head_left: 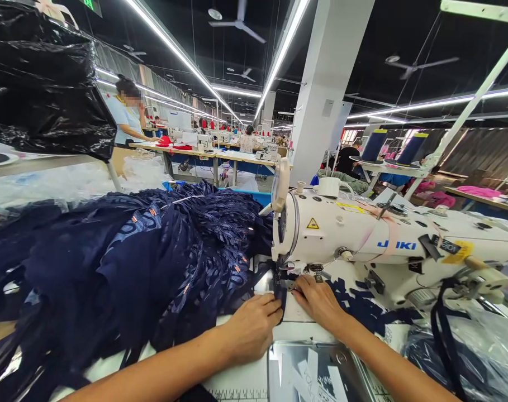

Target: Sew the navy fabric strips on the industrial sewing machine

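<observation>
Over there, both bare forearms slant inward. The left hand (pixel 254 324) has its back turned up, fingers curled together; the right hand (pixel 318 298), just beside but apart, bends its fingers toward it, the left forearm (pixel 161 365) lying low.

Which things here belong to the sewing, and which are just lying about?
Likely in the job:
navy cloth at the left hand
white sewing machine
navy fabric pile

Probably lying about:
navy scraps beyond the right hand
clear plastic bag
black plastic, upper left
</observation>
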